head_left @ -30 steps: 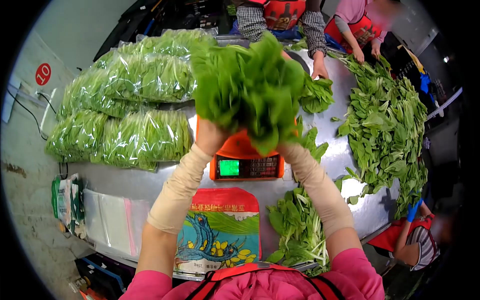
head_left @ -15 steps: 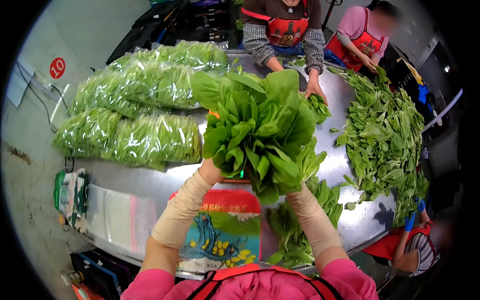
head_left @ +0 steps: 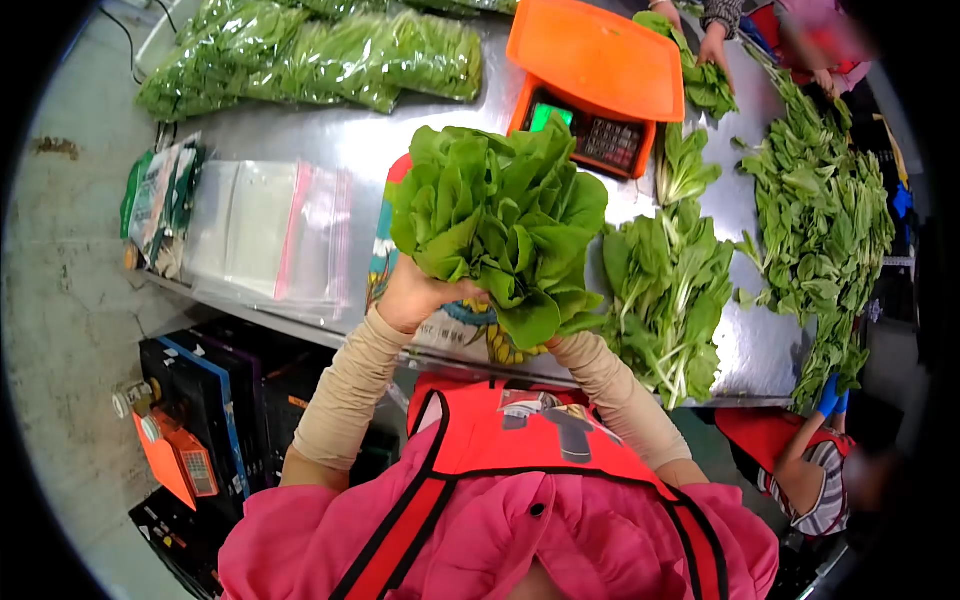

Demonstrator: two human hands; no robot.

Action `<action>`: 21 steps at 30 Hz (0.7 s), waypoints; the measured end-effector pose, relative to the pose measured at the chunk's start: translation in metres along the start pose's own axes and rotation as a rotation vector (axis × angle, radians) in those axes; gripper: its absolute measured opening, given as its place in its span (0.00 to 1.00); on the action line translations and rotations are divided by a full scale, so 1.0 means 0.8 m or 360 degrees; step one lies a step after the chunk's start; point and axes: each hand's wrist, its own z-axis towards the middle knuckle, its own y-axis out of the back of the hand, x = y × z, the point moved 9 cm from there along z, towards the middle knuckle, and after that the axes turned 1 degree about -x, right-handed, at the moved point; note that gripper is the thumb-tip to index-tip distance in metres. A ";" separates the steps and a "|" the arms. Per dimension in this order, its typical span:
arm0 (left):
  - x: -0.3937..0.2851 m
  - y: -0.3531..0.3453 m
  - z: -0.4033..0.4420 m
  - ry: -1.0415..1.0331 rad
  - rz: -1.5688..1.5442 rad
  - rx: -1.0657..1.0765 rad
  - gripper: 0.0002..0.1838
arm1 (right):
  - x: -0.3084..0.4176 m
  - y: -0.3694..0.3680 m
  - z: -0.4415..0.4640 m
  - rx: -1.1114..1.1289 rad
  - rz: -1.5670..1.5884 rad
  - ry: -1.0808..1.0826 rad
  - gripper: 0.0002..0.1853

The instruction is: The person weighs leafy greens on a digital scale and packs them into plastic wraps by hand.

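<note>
A large bunch of leafy greens (head_left: 500, 225) is held upright close to my chest, over the table's front edge. My left hand (head_left: 425, 295) is wrapped round its lower left side. My right hand (head_left: 556, 343) is at its lower right, with the fingers hidden under the leaves. Part of a printed sack (head_left: 460, 335) shows beneath the bunch. Behind it stands an orange scale (head_left: 600, 60) with its pan bare and a lit green display. Loose greens (head_left: 670, 300) lie to the right of my hands.
Bagged greens (head_left: 370, 60) lie at the back left, flat plastic bags (head_left: 265, 235) at the left. A long heap of greens (head_left: 820, 220) covers the right side. Co-workers' hands (head_left: 714, 50) work at the back; a person with blue gloves (head_left: 830, 395) is at the right.
The bunch has come away from the scale, back toward my body, still between both hands. The view has tilted down, and the scale pan is now uncovered.
</note>
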 end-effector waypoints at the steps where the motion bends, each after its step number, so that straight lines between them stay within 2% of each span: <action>1: 0.002 0.002 -0.010 0.0098 -0.0028 -0.0013 0.36 | -0.005 -0.015 -0.008 0.0029 0.0019 -0.0053 0.20; 3: 0.002 0.006 -0.031 0.0267 -0.0016 -0.0091 0.35 | -0.026 -0.045 -0.028 0.0053 0.0119 -0.0265 0.20; 4: 0.014 0.011 -0.038 0.0313 -0.0072 -0.0144 0.34 | -0.043 -0.062 -0.041 0.0036 0.0259 -0.0482 0.20; 5: 0.026 0.016 -0.045 0.0356 -0.0129 -0.0199 0.32 | -0.070 -0.076 -0.063 -0.0139 0.0609 -0.0823 0.17; 6: 0.067 0.030 -0.042 0.0393 -0.0150 -0.0192 0.32 | -0.120 -0.112 -0.100 0.0029 0.0962 -0.1423 0.22; 8: 0.153 0.089 -0.045 0.0561 0.0368 -0.0513 0.31 | -0.148 -0.112 -0.114 0.0601 0.0254 -0.1887 0.31; 9: 0.158 0.088 -0.042 0.0571 0.0362 -0.0496 0.31 | -0.155 -0.116 -0.123 0.0589 0.0252 -0.1905 0.31; 11: 0.148 0.087 -0.039 0.0278 0.0146 -0.0591 0.32 | -0.147 -0.100 -0.098 0.0241 -0.0224 -0.1194 0.29; 12: 0.146 0.084 -0.049 0.0308 0.0145 -0.0591 0.32 | -0.110 -0.086 -0.072 0.0335 -0.0138 -0.1145 0.29; 14: 0.141 0.084 -0.043 0.0443 0.0175 -0.0627 0.32 | -0.138 -0.095 -0.090 0.0139 0.0327 -0.1224 0.30; 15: 0.130 0.077 -0.044 0.0392 0.0211 -0.0619 0.24 | -0.140 -0.095 -0.089 0.0132 0.0324 -0.1230 0.30; 17: 0.139 0.077 -0.044 0.0402 0.0226 -0.0597 0.23 | -0.146 -0.101 -0.097 0.0123 0.0526 -0.1364 0.30; 18: 0.142 0.076 -0.043 0.0400 0.0243 -0.0587 0.23 | -0.136 -0.098 -0.091 0.0119 0.0524 -0.1370 0.30; 19: 0.143 0.075 -0.044 0.0414 0.0028 -0.0640 0.23 | -0.125 -0.092 -0.086 0.0232 0.0324 -0.1542 0.30; 20: 0.139 0.074 -0.044 0.0411 0.0027 -0.0641 0.23 | -0.117 -0.084 -0.086 0.0347 0.0117 -0.1705 0.31; 21: 0.135 0.070 -0.044 0.0416 -0.0024 -0.0605 0.22 | -0.108 -0.078 -0.082 0.0351 0.0114 -0.1699 0.31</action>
